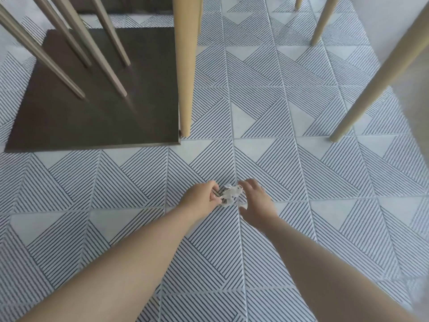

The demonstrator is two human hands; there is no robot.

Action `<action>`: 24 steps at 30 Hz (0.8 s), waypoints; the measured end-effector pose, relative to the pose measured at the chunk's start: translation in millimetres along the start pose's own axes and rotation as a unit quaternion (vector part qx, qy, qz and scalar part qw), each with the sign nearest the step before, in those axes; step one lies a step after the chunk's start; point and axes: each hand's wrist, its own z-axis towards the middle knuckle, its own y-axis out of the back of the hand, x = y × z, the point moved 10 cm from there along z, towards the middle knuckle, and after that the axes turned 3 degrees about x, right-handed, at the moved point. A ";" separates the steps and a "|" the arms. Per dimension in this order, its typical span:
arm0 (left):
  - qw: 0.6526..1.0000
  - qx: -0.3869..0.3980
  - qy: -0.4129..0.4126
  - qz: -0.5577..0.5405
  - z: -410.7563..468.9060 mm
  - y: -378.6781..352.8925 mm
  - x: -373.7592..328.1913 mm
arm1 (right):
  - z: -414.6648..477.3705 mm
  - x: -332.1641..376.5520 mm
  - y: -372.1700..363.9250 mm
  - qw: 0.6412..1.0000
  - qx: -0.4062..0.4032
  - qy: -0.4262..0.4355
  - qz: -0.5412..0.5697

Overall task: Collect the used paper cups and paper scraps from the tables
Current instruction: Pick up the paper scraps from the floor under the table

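Head view, looking down at the floor. L. hand (201, 196) – fingers curled, thumb and fingertips (214, 199) pinched on the left edge of the paper scrap (231, 194). R. hand (256, 201) – fingers (246, 183) loosely spread and arched over the scrap's right side, thumb held apart below; whether it actually touches the paper cannot be told. The two hands sit close together, w/ the scrap between them. Scrap: small, white, crumpled, irregular outline, lying on the striped tile floor (325, 182) near frame centre. Background: dark square slab (92, 117) at upper left carrying thin slanted legs (102, 54); thick pale wooden leg (185, 66) at its near right corner; a similar slanted leg (371, 89) at right.
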 end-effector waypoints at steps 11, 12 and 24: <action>0.992 0.029 -0.058 0.111 21.9 -30.8 -32.6 | 7.8 4.9 -11.1 0.999 0.013 0.036 -0.001; 0.992 0.027 -0.062 0.109 23.8 -32.3 -35.2 | 7.9 3.1 -11.7 1.000 0.009 0.028 0.002; 0.995 0.039 -0.042 0.076 10.8 -19.6 -37.4 | -8.3 13.3 7.1 0.995 -0.005 0.014 0.100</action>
